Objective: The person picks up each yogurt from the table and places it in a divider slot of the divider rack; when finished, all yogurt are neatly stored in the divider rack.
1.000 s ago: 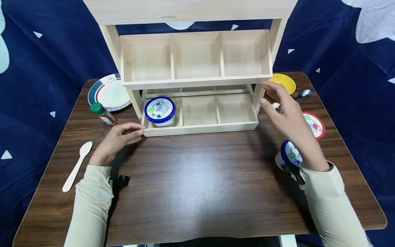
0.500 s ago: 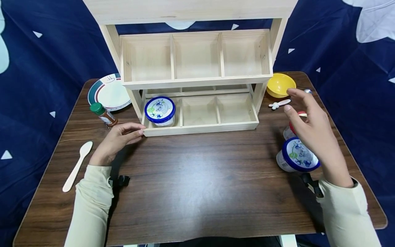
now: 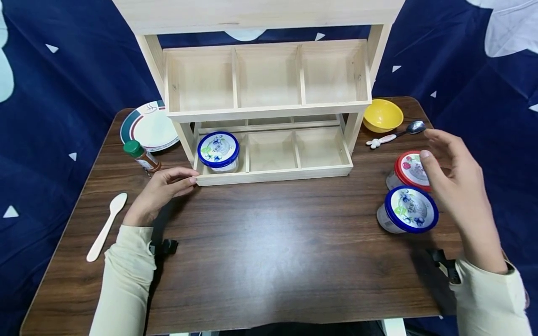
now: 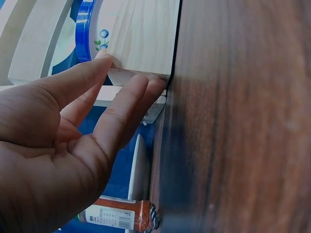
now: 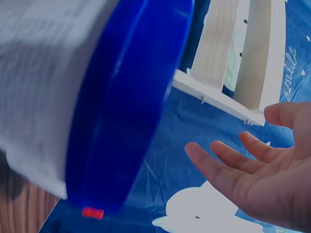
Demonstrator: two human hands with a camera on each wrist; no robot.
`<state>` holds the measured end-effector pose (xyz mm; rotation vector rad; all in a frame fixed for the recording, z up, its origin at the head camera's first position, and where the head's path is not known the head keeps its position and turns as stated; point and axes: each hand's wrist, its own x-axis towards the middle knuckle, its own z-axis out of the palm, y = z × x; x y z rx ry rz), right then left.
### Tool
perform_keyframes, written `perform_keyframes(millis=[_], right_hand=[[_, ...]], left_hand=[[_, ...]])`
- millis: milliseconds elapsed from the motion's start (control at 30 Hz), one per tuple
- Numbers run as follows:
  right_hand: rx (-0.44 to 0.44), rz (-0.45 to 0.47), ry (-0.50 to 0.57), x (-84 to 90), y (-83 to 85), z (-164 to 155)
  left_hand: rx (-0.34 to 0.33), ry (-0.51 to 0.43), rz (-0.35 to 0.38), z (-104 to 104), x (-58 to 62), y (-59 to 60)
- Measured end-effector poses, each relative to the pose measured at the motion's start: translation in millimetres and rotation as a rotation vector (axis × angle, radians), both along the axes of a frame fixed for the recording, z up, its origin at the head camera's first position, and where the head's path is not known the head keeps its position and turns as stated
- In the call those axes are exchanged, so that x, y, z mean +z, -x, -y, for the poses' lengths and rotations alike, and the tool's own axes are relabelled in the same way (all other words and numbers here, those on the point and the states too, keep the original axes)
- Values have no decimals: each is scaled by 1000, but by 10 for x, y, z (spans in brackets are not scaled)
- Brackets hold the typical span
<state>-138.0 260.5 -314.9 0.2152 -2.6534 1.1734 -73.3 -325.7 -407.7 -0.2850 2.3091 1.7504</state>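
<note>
The left hand [image 3: 164, 189] rests its fingertips on the front left corner of the lower wooden drawer [image 3: 277, 175]. In the left wrist view, its extended fingers meet the end of the drawer's front [image 4: 146, 43]. A tub with a blue lid [image 3: 218, 149] sits in that drawer's left compartment. The right hand [image 3: 460, 179], fingers spread and holding nothing, hovers at the right beside a red-lidded tub [image 3: 414, 169]. Just in front of that tub stands a second blue-lidded tub [image 3: 409, 210], which looms large in the right wrist view [image 5: 126, 107].
Above, the upper drawer [image 3: 269, 74] of the wooden rack juts forward with three compartments. Left of the rack are a plate [image 3: 151, 128], a green-capped spice bottle [image 3: 142, 155] and a white spoon [image 3: 106, 227]. Behind the right tubs lie a yellow bowl [image 3: 383, 115] and a rabbit-handled spoon [image 3: 395, 136].
The right hand has moved from the drawer's right side toward the table's right edge, uncovering the bowl, the rabbit-handled spoon and the two right tubs. The left hand stays at the drawer corner.
</note>
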Motion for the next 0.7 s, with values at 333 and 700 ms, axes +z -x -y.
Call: perform_keyframes(millis=[333, 700], right_hand=[[-112, -20, 51, -24, -79, -185], [-198, -11, 170, -179, -196, -473]], left_hand=[[15, 6, 11, -12, 22, 22], [12, 34, 26, -33, 18, 19]])
